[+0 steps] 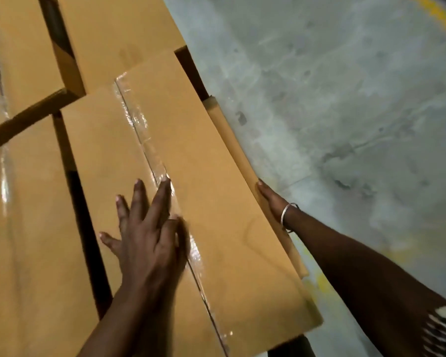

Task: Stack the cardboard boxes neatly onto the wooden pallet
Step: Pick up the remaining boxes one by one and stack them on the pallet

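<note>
A brown cardboard box (pixel 216 202) with a clear tape seam down its top lies in the middle of the stack. My left hand (pixel 147 228) lies flat on its top, fingers spread and straight, touching the tape. My right hand (pixel 271 199) presses against the box's right side; only its thumb edge and the wrist with a metal bangle show, the fingers are hidden behind the box. More taped boxes sit around it: one to the left (pixel 29 240), one at the top left (pixel 21 52), one behind (pixel 119 34). No pallet is visible.
Grey concrete floor (pixel 345 99) stretches to the right of the stack, with a yellow painted line (pixel 440 14) at the top right. Dark gaps separate the boxes. A lower box's edge (pixel 232 140) sticks out on the right.
</note>
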Available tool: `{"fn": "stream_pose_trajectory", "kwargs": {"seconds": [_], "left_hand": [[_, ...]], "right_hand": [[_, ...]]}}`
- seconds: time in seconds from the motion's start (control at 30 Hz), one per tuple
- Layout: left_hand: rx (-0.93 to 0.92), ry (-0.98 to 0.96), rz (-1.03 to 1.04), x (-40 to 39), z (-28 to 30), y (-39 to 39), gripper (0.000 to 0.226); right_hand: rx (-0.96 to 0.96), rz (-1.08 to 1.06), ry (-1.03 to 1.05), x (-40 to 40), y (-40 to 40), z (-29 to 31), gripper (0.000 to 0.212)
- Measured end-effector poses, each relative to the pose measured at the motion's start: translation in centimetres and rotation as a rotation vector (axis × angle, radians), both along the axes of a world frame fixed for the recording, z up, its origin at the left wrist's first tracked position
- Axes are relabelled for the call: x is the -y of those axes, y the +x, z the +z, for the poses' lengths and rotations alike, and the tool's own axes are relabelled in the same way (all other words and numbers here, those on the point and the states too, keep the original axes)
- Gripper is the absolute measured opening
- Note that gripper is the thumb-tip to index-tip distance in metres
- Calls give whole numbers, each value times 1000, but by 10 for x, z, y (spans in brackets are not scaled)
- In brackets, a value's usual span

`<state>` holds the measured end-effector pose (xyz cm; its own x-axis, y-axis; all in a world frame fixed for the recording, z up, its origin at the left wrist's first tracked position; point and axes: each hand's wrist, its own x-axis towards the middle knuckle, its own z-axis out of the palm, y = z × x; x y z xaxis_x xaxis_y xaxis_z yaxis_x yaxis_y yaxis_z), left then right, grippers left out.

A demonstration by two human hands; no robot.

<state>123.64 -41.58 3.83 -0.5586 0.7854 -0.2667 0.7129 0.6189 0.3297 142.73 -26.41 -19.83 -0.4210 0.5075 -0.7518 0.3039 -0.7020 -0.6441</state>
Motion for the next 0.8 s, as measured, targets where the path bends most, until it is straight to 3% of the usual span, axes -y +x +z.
{"fn": "stream_pose_trajectory", "kwargs": {"seconds": [0.37,0.5,0.67,0.8], "left_hand": [[40,-53,0,2,-2,-11,71],[27,-52,-11,0,-6,-10,73],[23,-43,-31,0,-14,-11,73],[10,-28,-64,1,-17,-13,74]], "right_hand": [[-169,-30,-17,10,-14,-27,105],[-167,-27,33,9,-18,-29,92],[-67,0,127,13,-17,-29,97],[102,-88,168,15,-12,-24,67]]}}
